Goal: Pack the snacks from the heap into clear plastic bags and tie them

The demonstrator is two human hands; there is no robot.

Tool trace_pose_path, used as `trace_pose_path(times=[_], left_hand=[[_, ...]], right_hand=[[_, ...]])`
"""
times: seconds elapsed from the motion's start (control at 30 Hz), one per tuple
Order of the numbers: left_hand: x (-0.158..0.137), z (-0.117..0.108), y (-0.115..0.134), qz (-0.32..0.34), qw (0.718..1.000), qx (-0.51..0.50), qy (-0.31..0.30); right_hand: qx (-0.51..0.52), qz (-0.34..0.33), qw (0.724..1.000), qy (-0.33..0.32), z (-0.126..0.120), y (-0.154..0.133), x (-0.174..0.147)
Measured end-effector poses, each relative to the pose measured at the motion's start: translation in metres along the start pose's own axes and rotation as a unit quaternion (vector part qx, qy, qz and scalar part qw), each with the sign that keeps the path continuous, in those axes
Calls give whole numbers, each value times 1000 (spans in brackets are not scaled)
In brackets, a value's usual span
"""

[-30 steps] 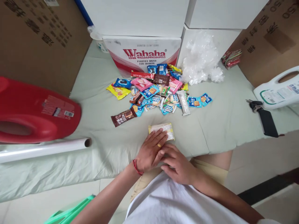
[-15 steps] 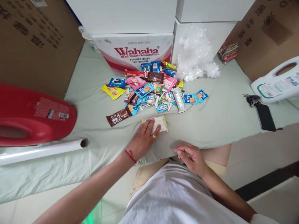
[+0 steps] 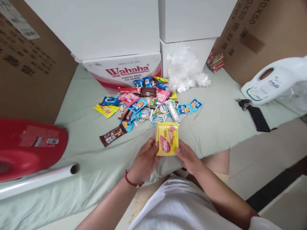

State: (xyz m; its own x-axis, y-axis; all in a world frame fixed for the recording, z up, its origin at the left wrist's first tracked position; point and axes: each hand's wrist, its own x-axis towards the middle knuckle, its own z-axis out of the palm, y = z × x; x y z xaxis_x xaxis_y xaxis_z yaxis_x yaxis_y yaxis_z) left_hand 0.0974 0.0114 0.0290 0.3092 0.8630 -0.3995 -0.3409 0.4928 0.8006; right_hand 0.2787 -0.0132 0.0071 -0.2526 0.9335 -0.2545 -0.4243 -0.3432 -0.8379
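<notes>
A yellow wafer packet [image 3: 168,137] with a pink oval logo is held up in front of me, its printed front toward the camera. My left hand [image 3: 145,159] pinches its lower left edge, thumb on the front. On the opposite edge, my right hand [image 3: 190,158] grips the lower right corner; its fingers behind the packet are hidden. Just beyond lies a heap of wrapped snacks [image 3: 144,103] in blue, pink, brown and yellow. A brown cocoa bar [image 3: 113,134] lies at the heap's near left, and a silver-wrapped bar [image 3: 173,111] at its right.
Behind the heap stand a Wahaha water box [image 3: 124,72] and a bundle of clear plastic [image 3: 184,70]. A red jug [image 3: 35,147] and a white roll [image 3: 40,180] lie left. A white detergent bottle [image 3: 271,83], keys [image 3: 243,103] and a black phone-like object [image 3: 258,118] are right.
The wafer packet was lying under my left hand with its pale side up; now it is lifted, showing its yellow front. My right hand has come from the table edge to grip it.
</notes>
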Motion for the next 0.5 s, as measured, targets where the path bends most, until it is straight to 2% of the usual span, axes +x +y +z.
trace_pose_path(times=[0.07, 0.13, 0.27, 0.37, 0.43, 0.5], left_hand=[[2, 14, -13, -22, 998, -51, -13], [7, 24, -21, -32, 998, -49, -18], [20, 34, -27, -75, 995, 31, -52], [28, 28, -35, -85, 984, 125, -92], [26, 13, -43, -32, 970, 235, -47], [19, -12, -47, 83, 924, 365, 80]], right_hand=[[44, 25, 999, 2, 5, -2, -1], [83, 44, 995, 40, 3, -2, -4], [113, 61, 987, 97, -12, 3, -17], [63, 51, 991, 108, -32, -3, -23], [14, 36, 992, 122, -55, -18, -18], [-36, 2, 982, 185, -91, -46, -2]])
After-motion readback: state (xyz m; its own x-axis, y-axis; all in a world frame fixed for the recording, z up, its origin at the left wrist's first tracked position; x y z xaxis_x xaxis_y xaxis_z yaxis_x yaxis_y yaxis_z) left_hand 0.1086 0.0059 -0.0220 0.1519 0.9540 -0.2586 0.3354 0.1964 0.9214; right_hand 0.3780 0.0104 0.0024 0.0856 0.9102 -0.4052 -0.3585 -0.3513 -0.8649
